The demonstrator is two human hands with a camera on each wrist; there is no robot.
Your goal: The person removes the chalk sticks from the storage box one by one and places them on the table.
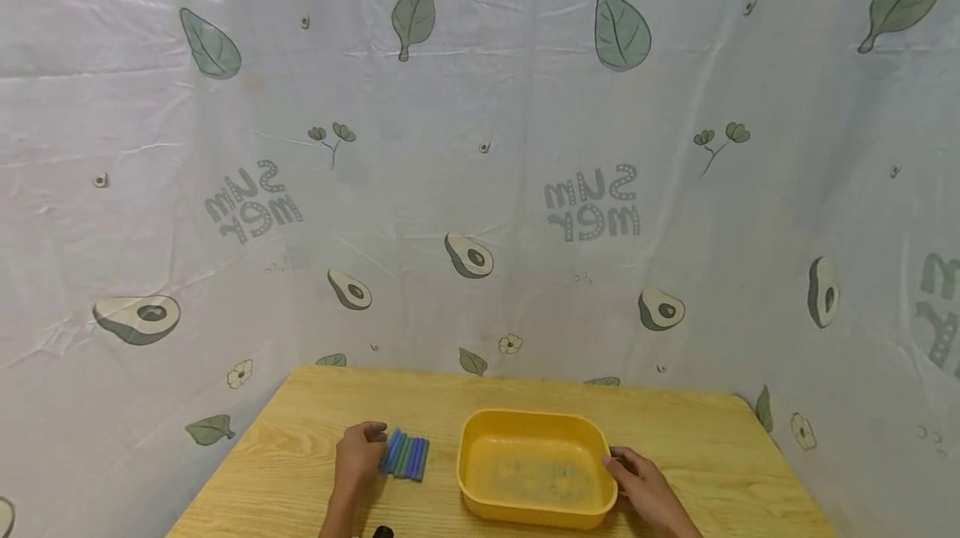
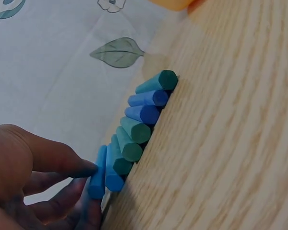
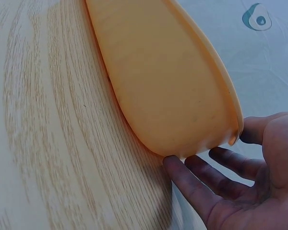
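Note:
My left hand (image 1: 358, 455) pinches a light blue chalk stick (image 2: 100, 170) between thumb and fingers, at the near end of a row. The rest of the row (image 1: 410, 458) lies side by side on the wooden table, several blue and green chalk sticks with six-sided ends. Bluish dust shows on the left fingers. To the right of the row stands a yellow plastic basin (image 1: 536, 415), its floor marked with greyish smudges. My right hand (image 1: 641, 488) holds the basin's right end, thumb at the rim and fingertips (image 3: 173, 162) against the outer wall lower down.
The wooden table (image 1: 697, 438) extends around the basin and the chalk. A pale curtain (image 1: 420, 204) printed with leaves and avocados hangs behind and along both sides. A small black object (image 1: 383, 532) shows at the bottom edge of the head view.

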